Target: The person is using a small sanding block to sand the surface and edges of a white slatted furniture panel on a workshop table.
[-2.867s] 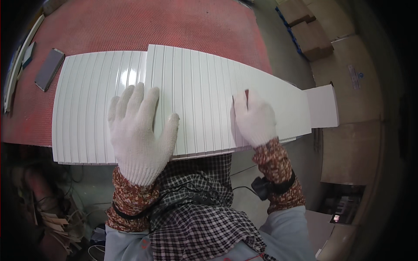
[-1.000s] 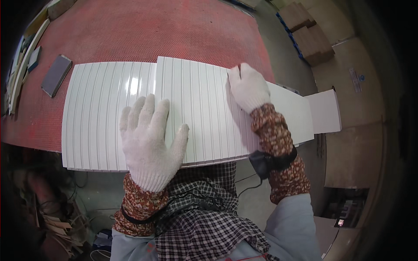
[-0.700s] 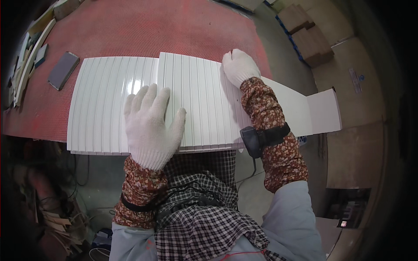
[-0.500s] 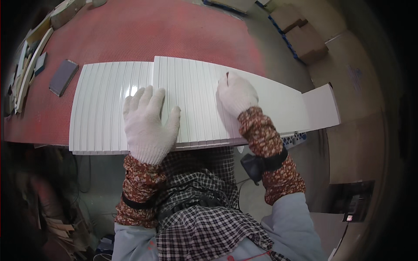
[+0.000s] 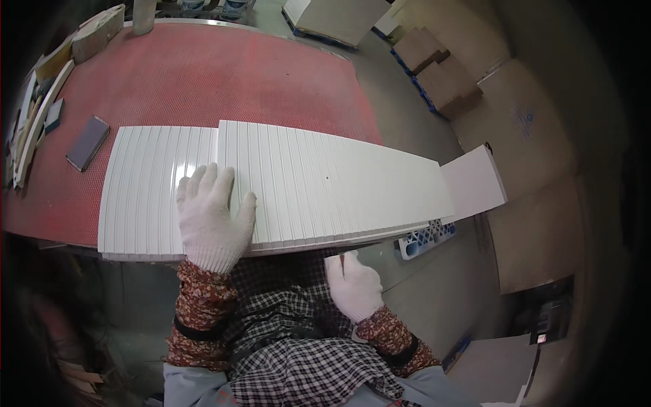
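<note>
White grooved panels [image 5: 291,183] lie stacked across the front of the red table, a step between the left panel [image 5: 142,183] and the longer right one. My left hand [image 5: 213,220], in a white knit glove, rests flat on them near that step, fingers spread. Below the panels' front edge, before my checked apron [image 5: 285,339], is my gloved right hand [image 5: 356,285]. Its fingers are closed around something small; only a dark reddish-brown sliver shows between them. A tiny dark spot [image 5: 327,178] marks the right panel's surface.
A grey-purple block [image 5: 88,142] lies on the red mesh-textured tabletop [image 5: 237,74], left of the panels. Curved white strips and scraps [image 5: 44,122] line the left edge. Beyond the right end stand a white board [image 5: 475,183], a blue-white plastic pallet [image 5: 426,239] and cardboard stacks [image 5: 441,74].
My right hand has left the right panel and drawn back toward my body, below the front edge. My left hand stays on the panels. The whole view has shifted.
</note>
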`<action>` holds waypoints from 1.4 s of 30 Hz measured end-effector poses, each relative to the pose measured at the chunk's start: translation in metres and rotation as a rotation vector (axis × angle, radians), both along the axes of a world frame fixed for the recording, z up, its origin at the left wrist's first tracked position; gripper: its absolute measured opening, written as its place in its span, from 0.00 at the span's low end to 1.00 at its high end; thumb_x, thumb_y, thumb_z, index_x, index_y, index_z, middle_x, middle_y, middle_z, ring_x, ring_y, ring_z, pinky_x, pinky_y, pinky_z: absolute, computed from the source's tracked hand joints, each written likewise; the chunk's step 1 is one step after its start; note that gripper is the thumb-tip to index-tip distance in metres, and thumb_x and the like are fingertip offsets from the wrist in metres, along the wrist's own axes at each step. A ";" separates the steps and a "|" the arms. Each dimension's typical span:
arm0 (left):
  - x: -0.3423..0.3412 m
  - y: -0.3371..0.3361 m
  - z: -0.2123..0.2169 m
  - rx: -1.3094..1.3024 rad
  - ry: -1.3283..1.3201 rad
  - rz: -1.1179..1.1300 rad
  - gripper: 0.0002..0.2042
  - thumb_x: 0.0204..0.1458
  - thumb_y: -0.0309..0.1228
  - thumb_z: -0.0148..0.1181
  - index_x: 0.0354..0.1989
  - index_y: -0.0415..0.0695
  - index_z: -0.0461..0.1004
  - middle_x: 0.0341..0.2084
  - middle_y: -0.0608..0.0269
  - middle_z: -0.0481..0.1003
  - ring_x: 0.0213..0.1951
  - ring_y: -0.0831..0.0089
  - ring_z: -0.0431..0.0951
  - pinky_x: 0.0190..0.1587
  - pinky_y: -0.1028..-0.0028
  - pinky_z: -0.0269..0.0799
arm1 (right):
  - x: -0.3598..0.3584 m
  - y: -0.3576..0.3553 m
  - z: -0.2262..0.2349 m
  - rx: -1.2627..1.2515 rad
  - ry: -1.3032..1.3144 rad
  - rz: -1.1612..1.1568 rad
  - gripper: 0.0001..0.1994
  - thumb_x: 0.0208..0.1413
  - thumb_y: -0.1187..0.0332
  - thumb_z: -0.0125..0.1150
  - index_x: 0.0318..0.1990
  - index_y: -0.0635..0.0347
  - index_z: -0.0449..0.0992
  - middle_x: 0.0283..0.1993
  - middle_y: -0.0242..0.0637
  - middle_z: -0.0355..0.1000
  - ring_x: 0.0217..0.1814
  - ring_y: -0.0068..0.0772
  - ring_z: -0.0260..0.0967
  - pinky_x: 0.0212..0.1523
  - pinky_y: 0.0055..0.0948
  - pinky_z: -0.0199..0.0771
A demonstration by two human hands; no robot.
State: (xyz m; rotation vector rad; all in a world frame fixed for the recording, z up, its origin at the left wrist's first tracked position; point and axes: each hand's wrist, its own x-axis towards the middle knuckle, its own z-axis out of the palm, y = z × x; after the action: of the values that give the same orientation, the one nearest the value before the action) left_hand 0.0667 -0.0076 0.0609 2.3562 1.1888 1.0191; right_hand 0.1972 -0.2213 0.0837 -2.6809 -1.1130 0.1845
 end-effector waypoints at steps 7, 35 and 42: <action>0.002 0.003 -0.001 0.028 0.003 0.011 0.24 0.53 0.38 0.66 0.55 0.36 0.77 0.56 0.44 0.76 0.64 0.46 0.71 0.70 0.50 0.61 | 0.021 0.023 0.028 0.145 0.065 0.014 0.18 0.69 0.55 0.54 0.35 0.63 0.72 0.25 0.55 0.75 0.30 0.64 0.76 0.34 0.55 0.76; 0.002 0.006 0.005 0.070 0.005 -0.018 0.25 0.48 0.36 0.67 0.51 0.30 0.77 0.51 0.41 0.77 0.57 0.46 0.74 0.63 0.50 0.67 | 0.065 0.139 0.025 -0.103 -0.205 0.193 0.20 0.70 0.55 0.46 0.42 0.65 0.75 0.24 0.52 0.76 0.29 0.54 0.79 0.36 0.52 0.78; 0.000 0.005 0.013 0.020 0.015 -0.038 0.26 0.47 0.36 0.67 0.52 0.30 0.76 0.51 0.38 0.76 0.58 0.45 0.73 0.63 0.50 0.67 | 0.072 0.159 0.038 -0.149 -0.144 0.172 0.21 0.71 0.56 0.42 0.44 0.67 0.75 0.29 0.55 0.78 0.33 0.55 0.80 0.39 0.53 0.79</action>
State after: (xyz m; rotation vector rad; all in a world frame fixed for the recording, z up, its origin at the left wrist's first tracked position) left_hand 0.0668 -0.0025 0.0736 2.3966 1.1400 1.0072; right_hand 0.2694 -0.0620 0.1218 -2.7634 -1.4279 0.1082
